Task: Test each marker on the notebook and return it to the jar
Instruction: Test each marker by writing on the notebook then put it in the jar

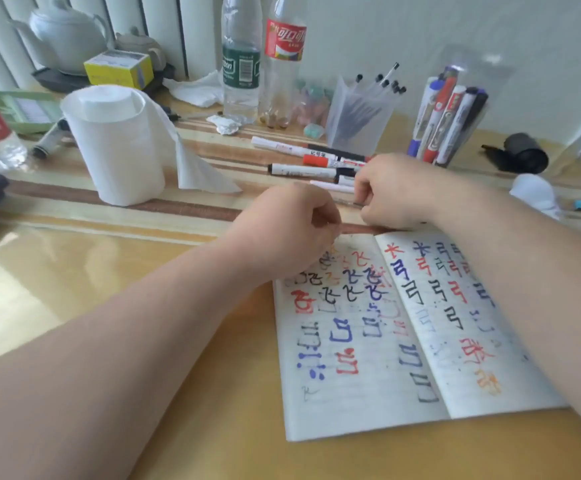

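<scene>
Both hands meet just above the top edge of the open notebook (368, 341). The left hand (289, 233) is curled into a loose fist, fingers tucked under, resting over the upper corner of the left page; what it grips, if anything, is hidden inside the fist. The right hand (396, 192) is also closed, and a thin pale marker (330, 186) runs out from its fingers toward the left, so it appears to be pinching that marker's end. Whether the two hands share one marker, as in pulling a cap, I cannot tell.

A marker like this should be light, rigid and smooth-barrelled; my judgement is that it is best held around the middle of the barrel, with the cap gripped separately, since a slick plastic body can twist in the fingers.

Beyond the right hand, several loose markers (302, 169) lie side by side on the desk (74, 271). Farther back and to the right stands the clear jar (462, 109), already holding a handful of blue, red and black markers upright. Just left of it sits a frosted cup (358, 112) of pens. The notebook pages are covered in red, blue, black and orange test strokes.
</scene>
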